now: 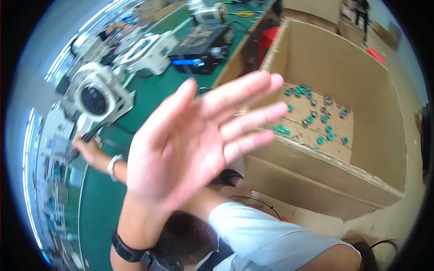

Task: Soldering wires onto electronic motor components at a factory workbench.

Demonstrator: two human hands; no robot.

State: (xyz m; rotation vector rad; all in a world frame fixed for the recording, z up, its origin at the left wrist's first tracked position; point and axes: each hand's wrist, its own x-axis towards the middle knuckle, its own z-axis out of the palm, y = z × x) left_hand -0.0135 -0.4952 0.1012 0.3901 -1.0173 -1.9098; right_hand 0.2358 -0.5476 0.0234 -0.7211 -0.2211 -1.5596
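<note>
My left hand is raised close in front of me, its palm turned towards me and its fingers stretched out to the right. It is open and holds nothing. A black strap goes round its wrist, with a dark device partly seen beside it. Behind the fingertips stands a large cardboard box. On its bottom lie several small green ring-shaped parts and some metallic bits. I cannot see my right hand.
Another person's arm in a light blue sleeve reaches left beneath my hand. That person's hand, with a white bracelet, grips a dark slender tool. White machines and a black device stand on the green bench.
</note>
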